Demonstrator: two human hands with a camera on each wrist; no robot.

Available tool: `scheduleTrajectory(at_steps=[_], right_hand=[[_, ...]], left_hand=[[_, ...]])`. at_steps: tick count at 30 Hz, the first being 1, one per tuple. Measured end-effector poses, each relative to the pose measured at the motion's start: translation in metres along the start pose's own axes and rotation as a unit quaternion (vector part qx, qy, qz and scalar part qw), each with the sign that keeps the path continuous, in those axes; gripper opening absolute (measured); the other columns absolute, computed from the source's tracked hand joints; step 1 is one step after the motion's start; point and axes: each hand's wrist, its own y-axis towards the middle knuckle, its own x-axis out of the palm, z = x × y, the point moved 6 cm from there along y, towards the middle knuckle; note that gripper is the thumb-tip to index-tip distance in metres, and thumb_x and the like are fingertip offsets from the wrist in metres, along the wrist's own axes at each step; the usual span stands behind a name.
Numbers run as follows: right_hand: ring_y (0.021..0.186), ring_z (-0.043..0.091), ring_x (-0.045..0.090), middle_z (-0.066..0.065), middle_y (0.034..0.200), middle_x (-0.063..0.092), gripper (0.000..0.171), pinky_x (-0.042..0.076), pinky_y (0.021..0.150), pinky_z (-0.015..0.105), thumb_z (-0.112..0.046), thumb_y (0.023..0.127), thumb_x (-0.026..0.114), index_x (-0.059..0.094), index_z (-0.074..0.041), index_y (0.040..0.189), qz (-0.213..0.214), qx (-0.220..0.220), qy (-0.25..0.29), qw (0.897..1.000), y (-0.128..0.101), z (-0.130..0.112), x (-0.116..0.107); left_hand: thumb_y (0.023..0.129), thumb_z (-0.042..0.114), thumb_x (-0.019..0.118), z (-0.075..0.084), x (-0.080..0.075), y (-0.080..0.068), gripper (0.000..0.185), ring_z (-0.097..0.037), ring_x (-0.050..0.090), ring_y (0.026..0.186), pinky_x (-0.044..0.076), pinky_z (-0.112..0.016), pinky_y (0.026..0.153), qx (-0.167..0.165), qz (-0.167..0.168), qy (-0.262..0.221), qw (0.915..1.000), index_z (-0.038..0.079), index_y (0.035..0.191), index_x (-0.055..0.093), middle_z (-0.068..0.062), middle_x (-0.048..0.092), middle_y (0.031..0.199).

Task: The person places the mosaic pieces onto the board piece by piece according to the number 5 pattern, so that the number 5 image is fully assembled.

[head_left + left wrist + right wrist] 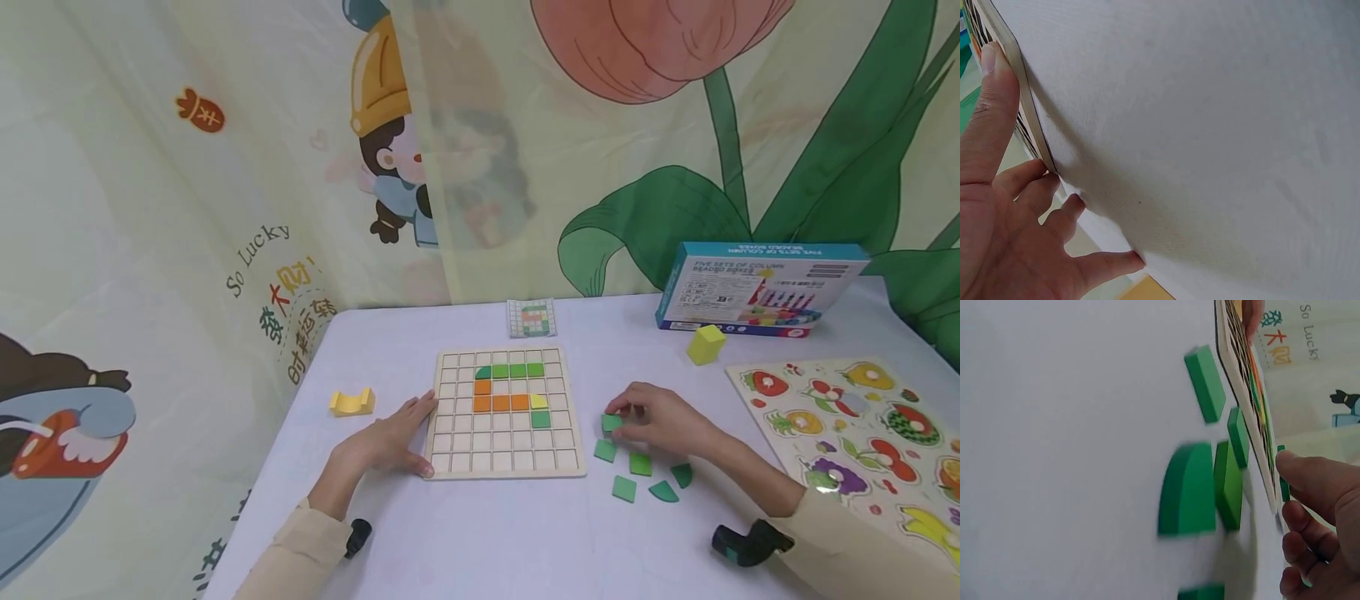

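Green and square, a tile (612, 422) shows in the head view, near the right side of the grid board (495, 446), with the grip of the right hand (660, 418) clamped on it. The left hand (386, 437), its fingers apart, touches the board's left edge; the right is nearer the tile. Left wrist view: fingertips meet the board's edge. Right wrist view: the pinched tile stands edge-on, loose green pieces (1229, 485) beside the board.

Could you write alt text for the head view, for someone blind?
A person's right hand pinches a green square tile beside loose green pieces, while the left hand touches the left edge of a wooden grid board bearing orange, green and yellow tiles. A pattern card lies beyond the board.
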Motion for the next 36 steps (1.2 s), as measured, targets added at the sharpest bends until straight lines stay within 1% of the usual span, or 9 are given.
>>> scheduleTrajectory(at_steps=[2, 6, 11, 13, 15, 21, 27, 32, 36], right_hand=[[0.084, 0.014, 0.049, -0.005, 0.090, 0.057, 0.030, 0.042, 0.063, 0.020, -0.025, 0.082, 0.077, 0.069, -0.016, 0.109, 0.002, -0.003, 0.005, 1.000, 0.009, -0.013, 0.007], [0.082, 0.013, 0.048, -0.004, 0.088, 0.057, 0.029, 0.041, 0.062, 0.020, -0.024, 0.081, 0.077, 0.070, -0.015, 0.108, -0.001, -0.028, 0.026, 0.999, 0.023, -0.039, 0.023], [0.081, 0.013, 0.048, -0.003, 0.087, 0.058, 0.027, 0.041, 0.064, 0.019, -0.022, 0.080, 0.078, 0.072, -0.013, 0.105, 0.002, -0.078, 0.037, 0.996, 0.029, -0.061, 0.040], [0.080, 0.012, 0.048, -0.004, 0.086, 0.058, 0.024, 0.041, 0.065, 0.019, -0.021, 0.080, 0.078, 0.072, -0.013, 0.102, 0.008, -0.094, 0.028, 0.995, 0.031, -0.067, 0.045], [0.080, 0.012, 0.047, -0.004, 0.086, 0.058, 0.022, 0.041, 0.066, 0.020, -0.019, 0.080, 0.077, 0.073, -0.012, 0.101, 0.012, -0.099, 0.023, 0.995, 0.032, -0.070, 0.049], [0.082, 0.011, 0.046, -0.005, 0.088, 0.057, 0.021, 0.042, 0.069, 0.021, -0.019, 0.081, 0.077, 0.073, -0.013, 0.100, 0.023, -0.085, 0.011, 0.996, 0.033, -0.070, 0.055], [0.081, 0.010, 0.046, -0.007, 0.086, 0.055, 0.021, 0.041, 0.069, 0.020, -0.019, 0.080, 0.078, 0.072, -0.014, 0.099, 0.036, -0.099, 0.001, 0.994, 0.030, -0.070, 0.057], [0.080, 0.008, 0.045, -0.009, 0.085, 0.057, 0.022, 0.041, 0.068, 0.019, -0.021, 0.079, 0.079, 0.074, -0.014, 0.099, 0.044, -0.103, -0.011, 0.994, 0.028, -0.069, 0.057], [0.080, 0.009, 0.046, -0.009, 0.086, 0.058, 0.025, 0.041, 0.066, 0.019, -0.022, 0.078, 0.080, 0.074, -0.014, 0.101, 0.036, -0.094, 0.003, 0.995, 0.028, -0.068, 0.055]], left_hand=[[0.071, 0.029, 0.083, 0.000, 0.000, 0.000, 0.105, -0.031, 0.014, 0.151, 0.025, -0.065, 0.113, -0.002, 0.000, 0.000, 1.0000, 0.013, 0.155, 0.022, -0.004, 0.014, 0.164], [0.072, 0.030, 0.083, -0.001, 0.001, 0.000, 0.104, -0.032, 0.015, 0.151, 0.026, -0.065, 0.113, -0.002, 0.000, 0.000, 1.0000, 0.013, 0.155, 0.022, -0.004, 0.014, 0.164], [0.072, 0.029, 0.083, 0.000, 0.001, 0.000, 0.104, -0.032, 0.015, 0.151, 0.025, -0.065, 0.113, 0.007, 0.000, 0.002, 1.0000, 0.012, 0.155, 0.022, -0.005, 0.013, 0.164], [0.072, 0.029, 0.083, 0.000, 0.001, 0.000, 0.104, -0.031, 0.015, 0.151, 0.025, -0.066, 0.112, 0.008, 0.003, 0.005, 1.0000, 0.011, 0.155, 0.022, -0.004, 0.013, 0.164], [0.072, 0.029, 0.083, -0.001, 0.001, 0.001, 0.105, -0.031, 0.014, 0.151, 0.024, -0.068, 0.112, 0.009, 0.005, 0.005, 0.9999, 0.011, 0.155, 0.022, -0.004, 0.013, 0.164], [0.071, 0.030, 0.083, -0.002, 0.001, 0.001, 0.106, -0.031, 0.015, 0.151, 0.025, -0.067, 0.112, 0.005, 0.004, 0.008, 0.9999, 0.012, 0.155, 0.021, -0.003, 0.013, 0.164], [0.071, 0.031, 0.084, -0.003, 0.001, 0.002, 0.106, -0.031, 0.015, 0.151, 0.026, -0.065, 0.112, -0.002, 0.004, 0.011, 0.9999, 0.013, 0.155, 0.021, -0.004, 0.014, 0.164], [0.071, 0.031, 0.084, -0.003, 0.001, 0.002, 0.107, -0.030, 0.016, 0.151, 0.026, -0.065, 0.112, -0.002, 0.006, 0.011, 0.9999, 0.014, 0.155, 0.021, -0.004, 0.015, 0.164], [0.070, 0.030, 0.084, -0.003, 0.001, 0.002, 0.107, -0.030, 0.015, 0.151, 0.024, -0.068, 0.111, 0.001, 0.006, 0.009, 0.9999, 0.013, 0.155, 0.022, -0.004, 0.015, 0.164]])
